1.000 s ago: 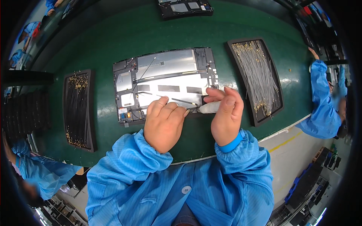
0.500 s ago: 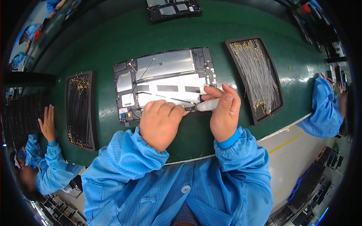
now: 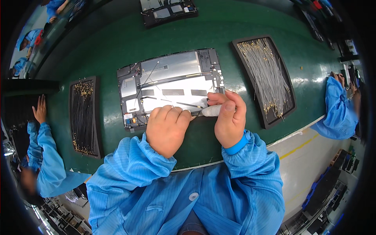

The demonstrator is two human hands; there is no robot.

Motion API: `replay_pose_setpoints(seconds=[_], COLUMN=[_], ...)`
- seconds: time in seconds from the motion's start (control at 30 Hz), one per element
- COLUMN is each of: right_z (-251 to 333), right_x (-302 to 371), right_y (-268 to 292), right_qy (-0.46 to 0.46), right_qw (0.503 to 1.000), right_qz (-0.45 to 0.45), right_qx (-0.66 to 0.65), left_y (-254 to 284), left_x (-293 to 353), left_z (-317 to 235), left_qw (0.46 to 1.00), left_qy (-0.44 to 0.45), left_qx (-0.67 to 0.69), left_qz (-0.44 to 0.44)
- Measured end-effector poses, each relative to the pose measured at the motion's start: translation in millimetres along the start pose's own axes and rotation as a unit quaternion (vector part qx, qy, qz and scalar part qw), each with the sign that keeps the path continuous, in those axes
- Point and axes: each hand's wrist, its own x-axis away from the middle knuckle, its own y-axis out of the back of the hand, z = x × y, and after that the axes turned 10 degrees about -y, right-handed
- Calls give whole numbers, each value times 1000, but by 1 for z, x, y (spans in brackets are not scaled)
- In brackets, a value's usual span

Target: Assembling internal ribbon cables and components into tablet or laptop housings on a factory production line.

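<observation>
An opened flat electronic device (image 3: pixel 168 66), with a black frame and silver panels, lies on the bench in front of me. My left hand (image 3: pixel 167 127) is closed at its near edge, knuckles up, and its fingertips are mostly hidden. Just right of it, my right hand (image 3: pixel 231 123) is bent inward at the near right corner. A white-wrapped finger (image 3: pixel 211 111) of that hand points at the device's edge, close to the left fingertips. Whatever is pinched there is too small to make out. A thin cable (image 3: pixel 150 72) with a small tip stands across the upper silver panel.
A dark tray (image 3: pixel 98 135) of black cables with gold ends lies at left; another tray (image 3: pixel 291 105) holding grey cables is at right. A similar device (image 3: pixel 168 11) sits at the far edge. Co-workers' arms (image 3: pixel 51 152) and sleeves (image 3: pixel 337 109) show at both sides.
Both my hands stay nearly in place at the device's near edge. A thin light cable now shows above my left fingers. The co-worker's hand at left has moved away to the left and farther up.
</observation>
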Motion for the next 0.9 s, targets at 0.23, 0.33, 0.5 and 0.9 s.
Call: replay_pose_setpoints(seconds=[0.23, 0.33, 0.5, 0.9], right_z=[-3, -2, 1, 35], right_x=[4, 5, 5, -15], right_y=[1, 1, 1, -12], right_qy=[13, -6, 3, 124], right_qw=[999, 1000, 999, 936], right_qz=[17, 15, 33, 166], right_qx=[26, 13, 38, 284], left_y=[-1, -1, 0, 6], left_x=[4, 4, 4, 3], left_z=[-1, -1, -1, 1], left_qw=[1000, 1000, 1000, 1000], left_qy=[6, 2, 5, 0], left_qx=[-8, -7, -5, 4], left_qz=[16, 18, 14, 25])
